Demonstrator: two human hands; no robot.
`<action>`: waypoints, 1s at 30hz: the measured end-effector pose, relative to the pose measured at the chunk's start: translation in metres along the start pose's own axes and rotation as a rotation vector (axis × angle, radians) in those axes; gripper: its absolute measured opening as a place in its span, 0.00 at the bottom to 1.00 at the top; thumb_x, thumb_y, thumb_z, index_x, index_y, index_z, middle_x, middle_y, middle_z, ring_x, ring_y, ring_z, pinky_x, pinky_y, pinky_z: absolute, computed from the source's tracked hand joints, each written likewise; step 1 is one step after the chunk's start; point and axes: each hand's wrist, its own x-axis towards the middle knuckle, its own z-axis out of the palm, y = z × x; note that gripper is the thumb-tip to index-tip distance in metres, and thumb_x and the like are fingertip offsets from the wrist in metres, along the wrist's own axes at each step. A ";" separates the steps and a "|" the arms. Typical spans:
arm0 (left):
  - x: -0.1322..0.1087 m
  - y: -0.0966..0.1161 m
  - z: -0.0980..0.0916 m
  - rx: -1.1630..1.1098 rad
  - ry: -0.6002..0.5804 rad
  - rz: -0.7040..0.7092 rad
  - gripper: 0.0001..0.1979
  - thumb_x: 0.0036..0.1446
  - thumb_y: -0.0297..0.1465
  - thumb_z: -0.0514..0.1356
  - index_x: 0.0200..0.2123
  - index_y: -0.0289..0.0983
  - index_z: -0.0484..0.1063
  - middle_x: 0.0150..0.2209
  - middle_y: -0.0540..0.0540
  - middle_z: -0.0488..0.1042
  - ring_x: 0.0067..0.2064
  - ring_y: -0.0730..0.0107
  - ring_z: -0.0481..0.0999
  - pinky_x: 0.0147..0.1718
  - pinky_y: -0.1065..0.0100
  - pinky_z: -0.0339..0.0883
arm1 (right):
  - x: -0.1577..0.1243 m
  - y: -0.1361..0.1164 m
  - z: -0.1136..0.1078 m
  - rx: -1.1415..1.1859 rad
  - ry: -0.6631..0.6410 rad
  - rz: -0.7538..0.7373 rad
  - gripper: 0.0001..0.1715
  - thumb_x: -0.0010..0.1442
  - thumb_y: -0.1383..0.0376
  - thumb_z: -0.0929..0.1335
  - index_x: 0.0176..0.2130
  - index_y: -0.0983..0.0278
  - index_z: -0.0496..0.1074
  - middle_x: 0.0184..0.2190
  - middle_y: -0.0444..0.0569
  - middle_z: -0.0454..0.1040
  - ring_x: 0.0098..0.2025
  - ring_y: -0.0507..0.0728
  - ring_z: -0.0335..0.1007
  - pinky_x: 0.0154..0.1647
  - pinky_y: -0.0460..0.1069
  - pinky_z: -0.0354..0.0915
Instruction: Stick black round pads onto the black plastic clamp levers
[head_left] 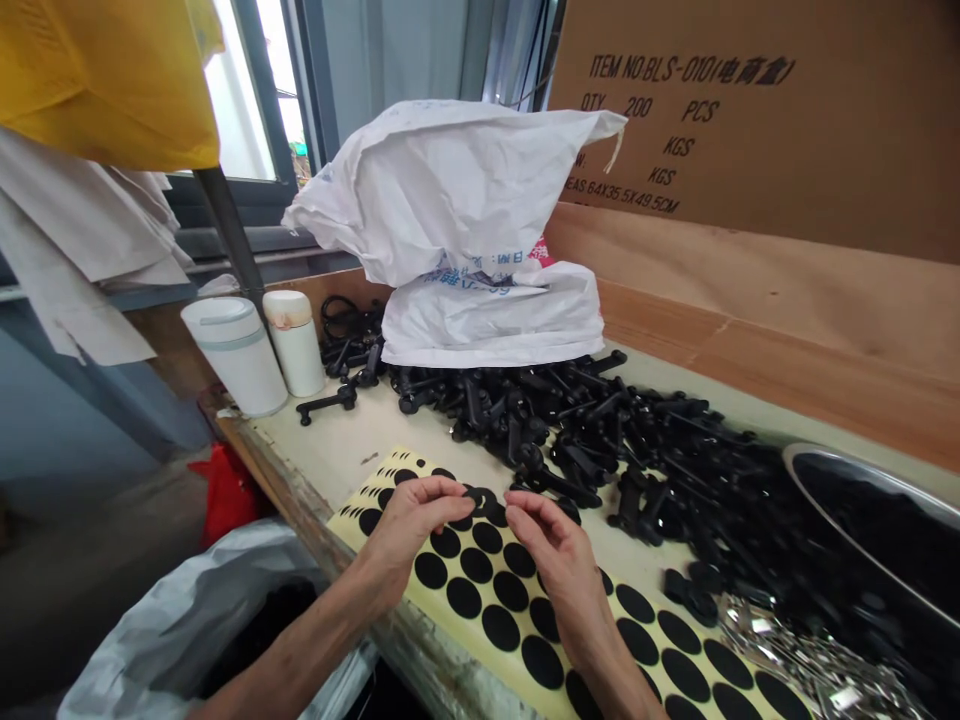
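The left hand (pixel 409 530) and right hand (pixel 551 560) are both half closed, with their fingertips meeting at a black round sticker (pixel 480 500) just above them. I cannot tell whether either hand is gripping it. The sticker sits at the far edge of a yellow sheet (pixel 491 600), which lies under both hands and carries rows of other black dots.

Just beyond the hands, a large heap of black plastic parts (pixel 600 440) spreads across the bench (pixel 277 480), almost touching the sheet. To the right of the right hand are a steel bowl (pixel 862 500) filled with black pieces and a scatter of silver metal bits (pixel 810 640). Farther ahead, a white sack (pixel 457 230) slumps against the heap, with a cardboard box (pixel 750 110) behind it to the right. Two white tubs (pixel 236 355) stand ahead and to the left of the left hand. A plastic bin bag (pixel 187 620) sits below the left forearm, just off the bench edge.
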 end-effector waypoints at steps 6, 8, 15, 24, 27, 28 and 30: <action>-0.005 -0.009 0.015 0.052 -0.068 -0.018 0.10 0.46 0.35 0.67 0.32 0.37 0.77 0.27 0.51 0.73 0.28 0.75 0.64 0.29 0.72 0.56 | -0.012 0.004 -0.005 -0.080 0.050 -0.081 0.15 0.57 0.55 0.68 0.26 0.63 0.71 0.23 0.43 0.67 0.26 0.53 0.61 0.28 0.47 0.61; -0.005 -0.009 0.025 0.158 -0.110 0.048 0.10 0.51 0.38 0.64 0.32 0.37 0.78 0.30 0.49 0.73 0.32 0.71 0.67 0.33 0.71 0.60 | -0.021 0.008 -0.012 -0.162 0.151 -0.201 0.13 0.57 0.58 0.68 0.25 0.61 0.69 0.25 0.44 0.67 0.28 0.54 0.63 0.31 0.49 0.62; 0.029 -0.012 0.078 1.062 -0.177 0.654 0.10 0.62 0.31 0.54 0.41 0.40 0.74 0.40 0.45 0.70 0.42 0.63 0.69 0.44 0.62 0.65 | -0.054 0.019 -0.062 -0.464 0.639 -0.742 0.04 0.57 0.69 0.68 0.31 0.59 0.68 0.32 0.46 0.68 0.34 0.56 0.66 0.38 0.52 0.61; 0.056 -0.006 0.099 1.398 -0.378 0.802 0.04 0.55 0.23 0.57 0.32 0.37 0.67 0.40 0.45 0.70 0.45 0.58 0.64 0.44 0.57 0.60 | -0.027 0.032 -0.098 -0.314 0.494 -0.300 0.20 0.58 0.56 0.68 0.48 0.61 0.66 0.44 0.52 0.68 0.42 0.59 0.66 0.41 0.55 0.65; 0.040 0.015 0.091 1.387 -0.518 0.858 0.05 0.58 0.23 0.55 0.34 0.38 0.65 0.37 0.49 0.70 0.43 0.64 0.65 0.43 0.63 0.59 | -0.020 0.022 -0.093 -0.101 0.261 -0.208 0.31 0.56 0.58 0.70 0.56 0.59 0.59 0.46 0.52 0.70 0.41 0.57 0.69 0.38 0.53 0.68; 0.034 0.021 0.088 1.380 -0.553 0.876 0.05 0.59 0.22 0.54 0.34 0.39 0.65 0.36 0.49 0.70 0.42 0.65 0.64 0.43 0.64 0.59 | -0.018 0.018 -0.091 0.002 0.190 -0.168 0.34 0.55 0.58 0.71 0.58 0.58 0.57 0.44 0.50 0.70 0.36 0.55 0.70 0.34 0.51 0.68; 0.023 0.029 0.082 1.350 -0.581 0.904 0.06 0.61 0.22 0.53 0.34 0.38 0.65 0.35 0.49 0.70 0.40 0.66 0.64 0.43 0.64 0.58 | -0.015 0.012 -0.085 0.186 0.097 -0.093 0.40 0.53 0.59 0.72 0.59 0.56 0.53 0.42 0.47 0.71 0.27 0.51 0.68 0.25 0.47 0.66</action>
